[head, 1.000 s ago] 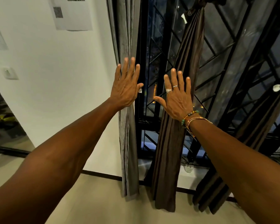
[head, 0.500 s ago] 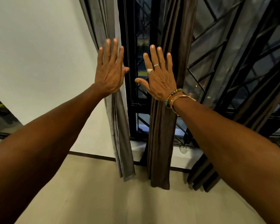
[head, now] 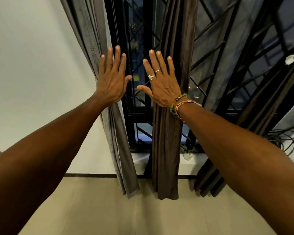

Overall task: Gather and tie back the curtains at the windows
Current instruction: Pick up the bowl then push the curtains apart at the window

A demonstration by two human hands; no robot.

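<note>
Left hand: flat, fingers straight and slightly spread, palm turned away, gripping nothing. It lies over the inner edge of the grey curtain; contact cannot be confirmed.
Right hand: flat, fingers straight, thumb extended toward the left hand, gripping nothing. It lies over the left edge of the brown curtain; contact cannot be confirmed.
Right hand fittings: two rings on the fingers; beaded and band bracelets at the wrist.
Grey curtain: hangs loose at the left of the window, beside the white wall; hem near the floor.
Brown curtain: hangs in a narrow gathered column at the window's middle, hem near the floor.
Gap between curtains: shows the black window grille.
Second brown curtain: bunched at the right, slanting down to the floor.
Cables: dark tangle at the far right.
</note>
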